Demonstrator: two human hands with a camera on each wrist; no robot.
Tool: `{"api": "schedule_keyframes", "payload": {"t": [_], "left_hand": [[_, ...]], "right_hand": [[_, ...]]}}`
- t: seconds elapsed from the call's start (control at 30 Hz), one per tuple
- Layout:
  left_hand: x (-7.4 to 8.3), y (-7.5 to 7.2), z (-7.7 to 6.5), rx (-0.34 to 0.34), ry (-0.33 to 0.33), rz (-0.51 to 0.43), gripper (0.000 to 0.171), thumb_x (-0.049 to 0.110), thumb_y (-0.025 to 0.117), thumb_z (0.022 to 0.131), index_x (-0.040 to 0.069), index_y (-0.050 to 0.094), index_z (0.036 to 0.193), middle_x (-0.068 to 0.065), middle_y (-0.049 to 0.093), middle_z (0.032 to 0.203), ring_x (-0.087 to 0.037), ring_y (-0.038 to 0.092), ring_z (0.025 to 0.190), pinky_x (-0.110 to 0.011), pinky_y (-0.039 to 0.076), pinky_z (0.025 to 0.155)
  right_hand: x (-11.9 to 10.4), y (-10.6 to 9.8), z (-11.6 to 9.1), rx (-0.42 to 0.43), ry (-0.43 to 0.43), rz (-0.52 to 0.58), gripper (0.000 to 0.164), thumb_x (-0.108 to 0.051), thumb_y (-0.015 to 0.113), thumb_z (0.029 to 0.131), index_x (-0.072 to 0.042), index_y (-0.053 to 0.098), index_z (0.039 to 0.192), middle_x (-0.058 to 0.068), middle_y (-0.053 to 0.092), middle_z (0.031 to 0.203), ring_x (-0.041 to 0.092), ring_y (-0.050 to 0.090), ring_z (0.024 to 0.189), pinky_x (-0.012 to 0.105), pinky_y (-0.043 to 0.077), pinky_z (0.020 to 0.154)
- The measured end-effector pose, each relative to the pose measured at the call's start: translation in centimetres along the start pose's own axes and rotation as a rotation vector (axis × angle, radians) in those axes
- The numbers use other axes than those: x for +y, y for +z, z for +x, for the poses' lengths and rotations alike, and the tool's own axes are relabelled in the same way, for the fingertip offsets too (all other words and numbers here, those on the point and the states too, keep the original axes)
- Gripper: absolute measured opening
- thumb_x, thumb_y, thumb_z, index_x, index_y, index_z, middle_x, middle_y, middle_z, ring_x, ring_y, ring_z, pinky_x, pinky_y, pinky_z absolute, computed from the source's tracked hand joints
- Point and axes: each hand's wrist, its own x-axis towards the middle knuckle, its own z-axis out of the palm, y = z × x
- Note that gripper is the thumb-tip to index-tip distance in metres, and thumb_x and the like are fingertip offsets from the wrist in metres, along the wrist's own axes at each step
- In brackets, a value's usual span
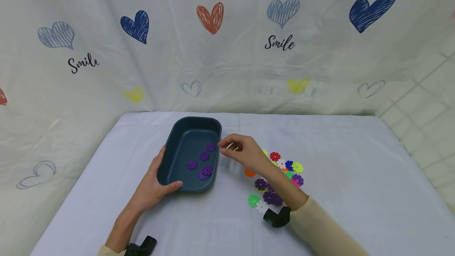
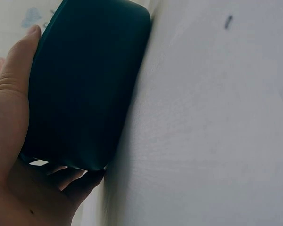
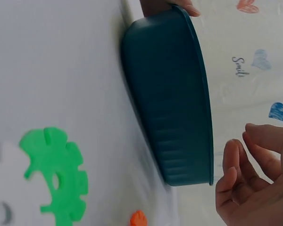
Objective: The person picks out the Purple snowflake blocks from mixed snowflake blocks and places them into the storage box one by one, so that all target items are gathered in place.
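Observation:
A dark teal rectangular tray (image 1: pixel 181 141) sits on the table, with several purple flower-shaped plastic discs (image 1: pixel 192 164) lying in its right half. My left hand (image 1: pixel 151 189) grips the tray's near left corner, thumb over the rim and fingers along the outer wall; the left wrist view shows those fingers beneath the thumb, against the tray's side. Just beside the right rim is my right hand (image 1: pixel 249 153), fingers loosely bent and fingertips apart. Nothing shows between them in the right wrist view. Under the right forearm lies a loose pile of coloured discs (image 1: pixel 275 156), partly hidden.
The pile spreads to the tray's right, with a green disc (image 1: pixel 254 200), a white disc (image 1: pixel 262 208), an orange disc (image 1: pixel 250 173) and purple ones (image 1: pixel 268 197) near its edge. A white cloth (image 1: pixel 355 177) covers the table. Behind stands a heart-printed curtain (image 1: pixel 234 58).

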Motion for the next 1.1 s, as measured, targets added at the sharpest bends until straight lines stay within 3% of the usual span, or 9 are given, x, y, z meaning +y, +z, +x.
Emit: {"api": "schedule_keyframes", "payload": {"t": [0.37, 0.67, 0.87, 1.1], "left_hand": [[-0.3, 0.1, 0.0, 0.006, -0.005, 0.014, 0.124, 0.037, 0.088, 0.081, 0.034, 0.0, 0.169, -0.016, 0.01, 0.176, -0.049, 0.015, 0.16, -0.079, 0.022, 0.117], [-0.3, 0.1, -0.1, 0.005, -0.016, 0.023, 0.123, 0.038, 0.087, 0.082, 0.032, 0.001, 0.169, -0.016, 0.01, 0.176, -0.05, 0.017, 0.159, -0.079, 0.024, 0.116], [-0.2, 0.1, -0.2, -0.001, -0.029, 0.016, 0.122, 0.037, 0.086, 0.083, 0.034, -0.001, 0.169, -0.016, 0.009, 0.176, -0.049, 0.016, 0.159, -0.078, 0.023, 0.117], [-0.2, 0.2, -0.2, 0.001, -0.028, 0.015, 0.122, 0.038, 0.086, 0.083, 0.031, 0.0, 0.169, -0.016, 0.01, 0.176, -0.049, 0.017, 0.159, -0.078, 0.024, 0.117]], "right_hand": [[0.4, -0.7, -1.0, -0.048, 0.054, 0.051, 0.021, -0.024, 0.075, 0.097, -0.018, 0.075, 0.117, 0.005, 0.074, 0.115, 0.019, 0.069, 0.096, 0.03, 0.059, 0.084], [0.9, -1.1, -2.0, -0.042, 0.053, 0.012, 0.019, -0.022, 0.075, 0.097, -0.02, 0.075, 0.116, 0.002, 0.074, 0.113, 0.019, 0.069, 0.095, 0.028, 0.059, 0.081], [1.2, -1.5, -2.5, -0.046, 0.057, 0.014, 0.022, -0.021, 0.074, 0.098, -0.013, 0.075, 0.118, 0.005, 0.074, 0.113, 0.019, 0.068, 0.093, 0.026, 0.059, 0.077], [1.4, -1.9, -3.1, -0.043, 0.073, -0.004, 0.028, -0.025, 0.074, 0.098, -0.008, 0.073, 0.121, 0.005, 0.074, 0.11, 0.019, 0.068, 0.091, 0.032, 0.06, 0.074]]}}
